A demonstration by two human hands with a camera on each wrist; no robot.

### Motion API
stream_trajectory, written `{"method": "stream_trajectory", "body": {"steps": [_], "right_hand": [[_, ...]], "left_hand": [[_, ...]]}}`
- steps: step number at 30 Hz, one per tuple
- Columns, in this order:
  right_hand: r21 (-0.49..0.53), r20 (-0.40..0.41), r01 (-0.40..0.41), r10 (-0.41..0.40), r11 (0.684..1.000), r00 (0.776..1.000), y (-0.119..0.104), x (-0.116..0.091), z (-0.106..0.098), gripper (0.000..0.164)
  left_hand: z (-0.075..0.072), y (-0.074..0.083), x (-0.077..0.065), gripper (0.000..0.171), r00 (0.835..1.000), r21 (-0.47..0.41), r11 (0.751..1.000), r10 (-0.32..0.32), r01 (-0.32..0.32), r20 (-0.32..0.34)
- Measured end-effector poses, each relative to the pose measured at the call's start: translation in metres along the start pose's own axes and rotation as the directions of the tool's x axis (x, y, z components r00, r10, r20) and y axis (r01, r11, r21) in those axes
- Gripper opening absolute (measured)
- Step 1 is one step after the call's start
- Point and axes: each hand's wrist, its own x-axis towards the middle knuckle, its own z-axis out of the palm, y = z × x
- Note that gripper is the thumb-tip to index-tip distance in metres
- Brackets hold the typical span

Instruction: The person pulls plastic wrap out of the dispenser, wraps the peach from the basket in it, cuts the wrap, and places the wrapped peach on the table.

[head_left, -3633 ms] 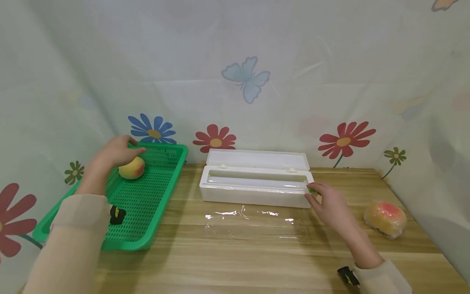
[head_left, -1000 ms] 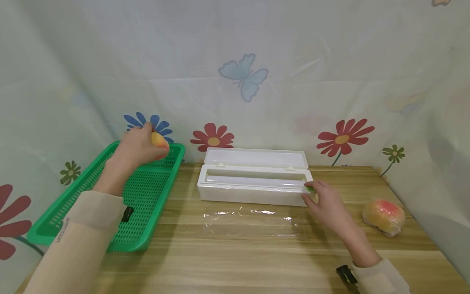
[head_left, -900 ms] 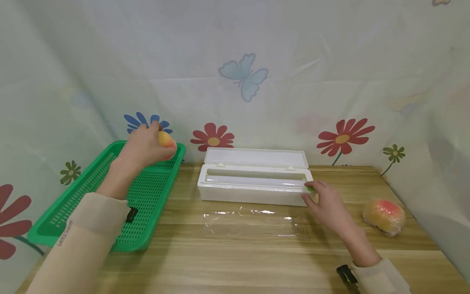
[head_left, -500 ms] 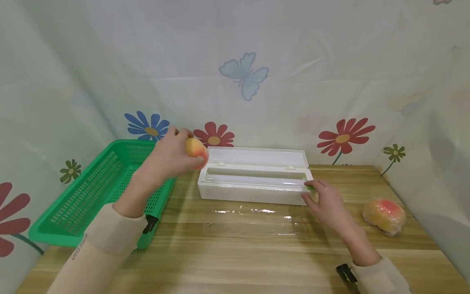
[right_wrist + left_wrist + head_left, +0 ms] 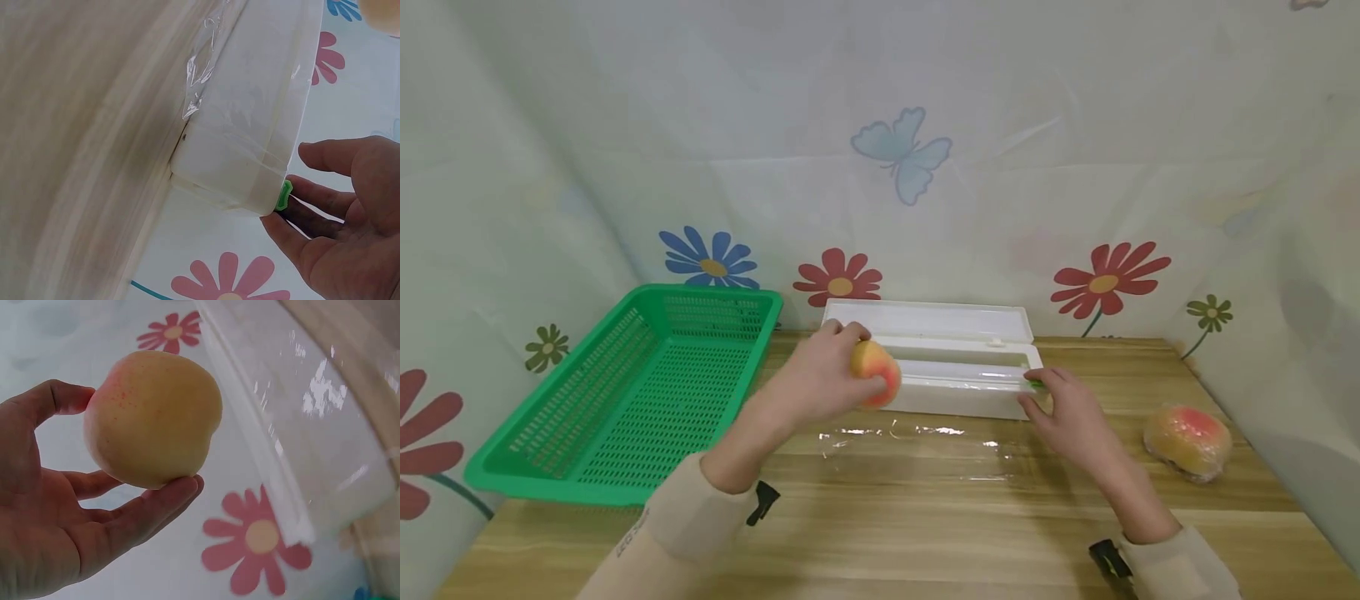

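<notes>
My left hand (image 5: 812, 379) holds a yellow-and-red peach (image 5: 871, 358) between thumb and fingertips, raised in front of the left part of a white cling film box (image 5: 962, 402). The left wrist view shows the bare peach (image 5: 153, 419) gripped at its sides. At the box's right end, my right hand (image 5: 1071, 417) grips the corner by a small green slider (image 5: 284, 195). The box lid (image 5: 932, 321) stands open behind the film roll (image 5: 962, 371). A sheet of clear film (image 5: 917, 454) runs from the box onto the table.
A green plastic basket (image 5: 748, 367) stands on the left side of the wooden table (image 5: 925, 546). Another peach (image 5: 1187, 442), wrapped in clear film, sits near the right edge. A flower-printed curtain (image 5: 985, 208) hangs close behind the box.
My left hand has taken the peach out of the green basket and carried it right, to in front of the box. The right hand has stayed at the box's right end.
</notes>
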Motion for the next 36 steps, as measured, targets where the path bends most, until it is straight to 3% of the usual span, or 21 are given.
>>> {"method": "stream_trajectory", "body": {"steps": [8, 17, 32, 36], "right_hand": [[-0.006, -0.001, -0.003, 0.003, 1.0, 1.0, 0.001, -0.002, 0.0, 0.032], [-0.017, -0.018, 0.007, -0.007, 1.0, 1.0, 0.001, -0.002, 0.0, 0.032], [-0.023, 0.001, 0.001, -0.001, 1.0, 1.0, 0.0, -0.001, 0.003, 0.033], [-0.028, 0.021, -0.013, 0.014, 1.0, 1.0, -0.006, -0.001, 0.002, 0.044]], "left_hand": [[0.053, -0.002, 0.005, 0.051, 0.998, -0.151, 0.988, 0.017, -0.008, 0.058], [0.09, -0.003, 0.009, 0.048, 0.995, -0.265, 0.964, 0.043, -0.018, 0.091], [0.117, -0.01, 0.009, 0.049, 0.992, -0.284, 0.959, 0.042, -0.008, 0.115], [0.117, -0.012, 0.01, 0.05, 0.992, -0.289, 0.957, 0.053, -0.017, 0.118]]}}
